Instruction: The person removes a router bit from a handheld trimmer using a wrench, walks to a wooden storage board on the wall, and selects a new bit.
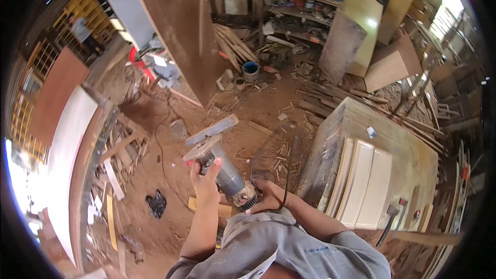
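Note:
In front of my belly I hold a grey cylindrical power tool that looks like a trim router (228,171), tilted with its flat base plate (202,148) up and to the left. My left hand (206,182) is closed round the base end, thumb up along the side. At the lower, dusty end with dark vents, my right hand (267,196) grips the tool. A black power cord (287,176) loops up beside my right hand and over the wrist. Just beyond the base plate is a narrow grey-topped board (212,128).
To the right stands a worn workbench (400,147) with cream panels (364,183) and a hammer (387,222). A large brown board (178,31) leans ahead, near a paint bucket (250,70). Wood scraps litter the dirt floor. Another person (82,32) stands far left.

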### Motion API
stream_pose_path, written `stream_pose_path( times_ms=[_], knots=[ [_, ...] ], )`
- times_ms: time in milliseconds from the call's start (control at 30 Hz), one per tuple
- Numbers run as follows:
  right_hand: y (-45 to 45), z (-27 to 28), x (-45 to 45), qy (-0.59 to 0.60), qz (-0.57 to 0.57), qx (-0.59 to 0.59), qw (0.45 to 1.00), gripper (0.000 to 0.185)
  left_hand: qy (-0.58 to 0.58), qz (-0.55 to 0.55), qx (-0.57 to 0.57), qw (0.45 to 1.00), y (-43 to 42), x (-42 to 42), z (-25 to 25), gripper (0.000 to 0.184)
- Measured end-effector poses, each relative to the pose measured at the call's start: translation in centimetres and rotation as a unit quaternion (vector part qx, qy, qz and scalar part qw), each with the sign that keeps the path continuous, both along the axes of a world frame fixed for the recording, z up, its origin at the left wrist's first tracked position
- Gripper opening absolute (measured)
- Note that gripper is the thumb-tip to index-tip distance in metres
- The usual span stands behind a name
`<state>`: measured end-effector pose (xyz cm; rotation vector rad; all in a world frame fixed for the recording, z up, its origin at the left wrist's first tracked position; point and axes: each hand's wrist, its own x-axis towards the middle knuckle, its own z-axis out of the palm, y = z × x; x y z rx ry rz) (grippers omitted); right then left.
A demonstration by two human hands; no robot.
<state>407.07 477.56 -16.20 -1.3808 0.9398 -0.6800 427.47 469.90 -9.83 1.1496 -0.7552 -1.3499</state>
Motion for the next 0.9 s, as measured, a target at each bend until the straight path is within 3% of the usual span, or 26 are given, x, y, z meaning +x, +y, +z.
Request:
stream_pose_path(
  times_ms=[33,67,167,200,300,333,467,533,600,633,700,833,900],
  knots=[
    [-0.8,0.1,-0.1,-0.072,-0.034,-0.01,0.997,0.082,0.023,-0.012,0.014,1.0,-1.7,-1.1,0.8,0.063],
    [-2.2,0.3,-0.8,0.008,-0.022,-0.063,0.998,0.079,0.052,-0.037,0.031,0.997,-3.2,-1.9,1.2,0.062],
    [-5.5,4.1,-3.0,0.036,-0.072,-0.044,0.996,0.072,0.179,-0.177,-0.014,0.968,-7.9,-3.9,0.4,0.07],
    [-6.5,3.9,-3.9,-0.024,-0.086,-0.084,0.992,0.067,0.208,-0.266,-0.057,0.94,-9.1,-4.9,1.2,0.081],
    [-10.2,4.6,-6.8,-0.099,-0.08,-0.036,0.991,0.064,0.313,-0.397,-0.032,0.862,-13.7,-8.6,0.4,0.086],
    [-11.9,3.9,-7.8,-0.095,-0.067,-0.061,0.991,0.064,0.291,-0.412,-0.048,0.862,-15.4,-9.8,0.1,0.087],
    [-19.6,0.9,-12.6,-0.084,-0.07,-0.037,0.993,0.068,0.197,-0.408,-0.062,0.889,-23.6,-14.8,-0.8,0.072],
    [-24.3,2.1,-16.5,-0.092,-0.118,-0.098,0.984,0.069,0.182,-0.401,-0.061,0.896,-28.6,-17.0,-1.6,0.071],
    [-28.3,-3.9,-20.8,-0.027,-0.148,-0.081,0.985,0.066,0.135,-0.362,-0.037,0.922,-32.1,-19.3,-0.3,0.082],
    [-30.3,-6.8,-22.9,0.005,-0.161,-0.071,0.984,0.066,0.157,-0.351,-0.018,0.923,-34.7,-19.8,-2.2,0.085],
    [-32.5,-11.2,-27.1,-0.002,-0.215,0.054,0.975,0.058,0.175,-0.302,-0.003,0.937,-37.7,-21.1,-1.9,0.087],
    [-37.1,-13.7,-33.6,0.095,-0.407,0.109,0.902,0.087,0.084,-0.276,-0.071,0.955,-44.9,-24.1,0.3,0.082],
    [-38.5,-11.6,-34.5,0.112,-0.49,0.115,0.857,0.095,0.126,-0.284,-0.082,0.947,-48.5,-26.4,0.2,0.076]
  ],
)
